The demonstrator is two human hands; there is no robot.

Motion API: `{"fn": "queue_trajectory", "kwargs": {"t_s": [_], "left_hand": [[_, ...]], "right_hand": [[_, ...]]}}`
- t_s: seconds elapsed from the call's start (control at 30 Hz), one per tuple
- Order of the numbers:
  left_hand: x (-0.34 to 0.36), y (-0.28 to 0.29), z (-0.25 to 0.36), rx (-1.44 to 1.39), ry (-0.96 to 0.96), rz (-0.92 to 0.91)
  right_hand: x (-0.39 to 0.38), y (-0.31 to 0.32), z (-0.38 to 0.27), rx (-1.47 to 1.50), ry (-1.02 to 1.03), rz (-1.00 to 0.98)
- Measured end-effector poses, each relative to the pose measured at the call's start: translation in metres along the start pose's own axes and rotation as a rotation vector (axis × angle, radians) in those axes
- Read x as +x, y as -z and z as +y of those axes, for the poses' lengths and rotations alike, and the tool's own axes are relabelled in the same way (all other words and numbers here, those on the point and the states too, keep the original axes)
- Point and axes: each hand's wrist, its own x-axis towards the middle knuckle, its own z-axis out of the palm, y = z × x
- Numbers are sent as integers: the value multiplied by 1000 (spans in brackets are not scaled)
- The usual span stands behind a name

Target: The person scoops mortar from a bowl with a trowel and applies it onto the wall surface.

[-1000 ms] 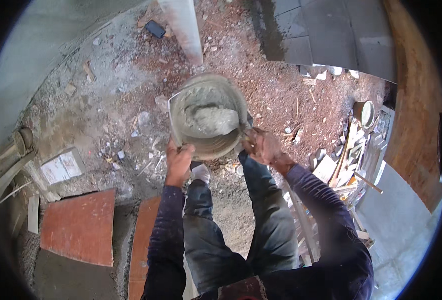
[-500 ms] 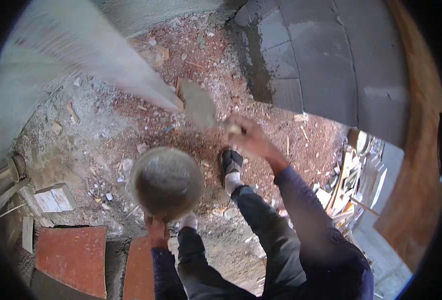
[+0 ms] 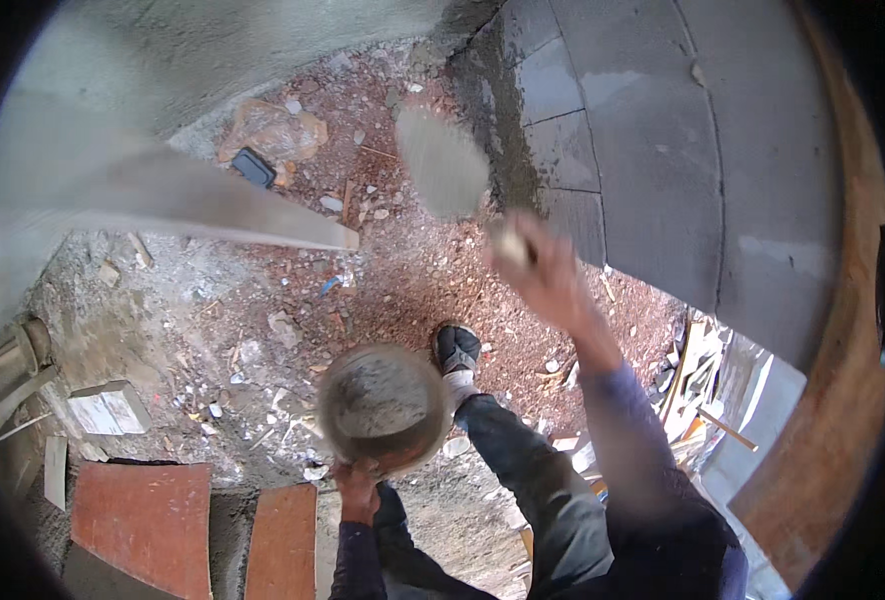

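Observation:
My left hand (image 3: 356, 487) grips the near rim of a round metal pan (image 3: 383, 405), held low in front of me with its grey, mortar-smeared face toward the camera. My right hand (image 3: 535, 262) is raised and blurred, closed around the handle of a trowel (image 3: 441, 160). The trowel's flat blade carries grey mortar and sits close to the grey block wall (image 3: 653, 150) on the right. My right foot in a dark shoe (image 3: 457, 349) stands on reddish rubble just beyond the pan.
A long grey straightedge (image 3: 213, 218) lies across the left. Red tiles (image 3: 143, 525) sit at lower left, a flat pale block (image 3: 108, 408) beside them. Wood scraps and debris (image 3: 698, 385) pile at the right. A small dark object (image 3: 254, 167) rests on the rubble.
The pan went from held up in both hands to my left hand alone, lowered. My right hand took the loaded trowel and swung it up toward the block wall.

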Motion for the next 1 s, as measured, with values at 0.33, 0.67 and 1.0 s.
{"fn": "queue_trajectory", "kwargs": {"t_s": [0.33,0.67,1.0], "left_hand": [[-27,-60,56,410,-414,-340],[-44,-4,110,102,-375,-442],[-54,28,105,-111,-287,-296]], "right_hand": [[-179,-88,-28,-937,-39,-478],[-243,-134,-96,-330,98,-78],[-216,-120,-133,-362,13,-193]]}}
